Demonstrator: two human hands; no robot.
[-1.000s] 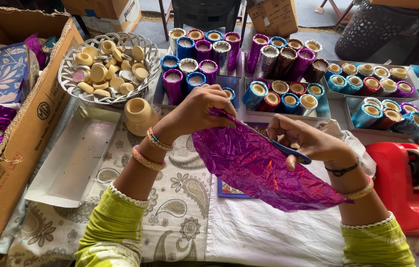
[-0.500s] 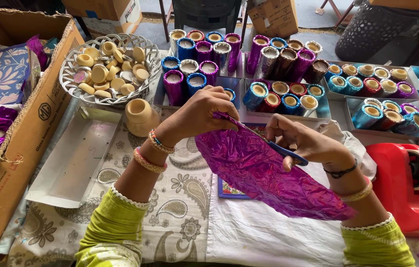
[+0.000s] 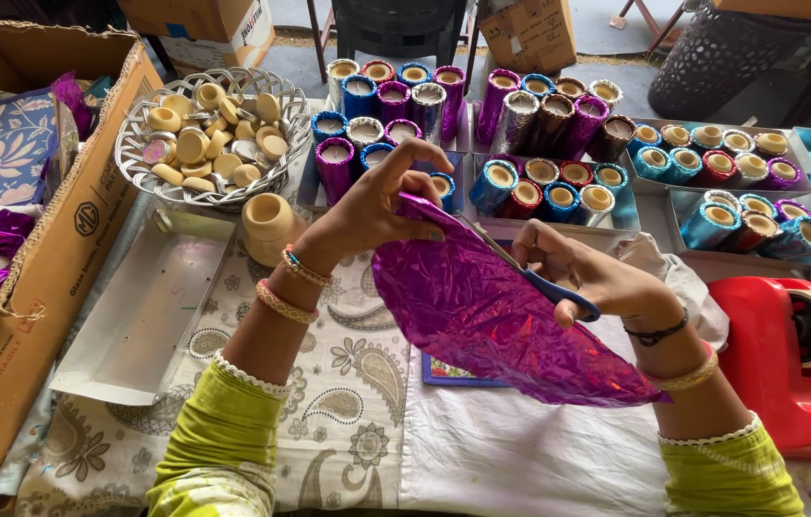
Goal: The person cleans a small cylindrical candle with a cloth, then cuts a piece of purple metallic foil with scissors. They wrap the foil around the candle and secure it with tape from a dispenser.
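While left hand point(image 3: 381, 206) pinches purple foil point(image 3: 491, 321) top edge, right hand point(image 3: 582, 278) grip holding scissors point(image 3: 530, 278) against it

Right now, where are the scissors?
In the head view, the blue-handled scissors are in the right hand, right of centre, blades cutting into the purple foil sheet that the left hand holds up.

Over on the left sits a silver wire basket point(image 3: 137, 158) heaped with plain cream candle cups, a lone cream cup point(image 3: 267, 222) standing just beside it and a flat white tray point(image 3: 128, 330) below. Rows of foil-wrapped candles point(image 3: 558, 144) in purple, blue and red crowd the back. A red tape dispenser point(image 3: 788, 369) sits far right, an open cardboard box point(image 3: 51, 278) far left.
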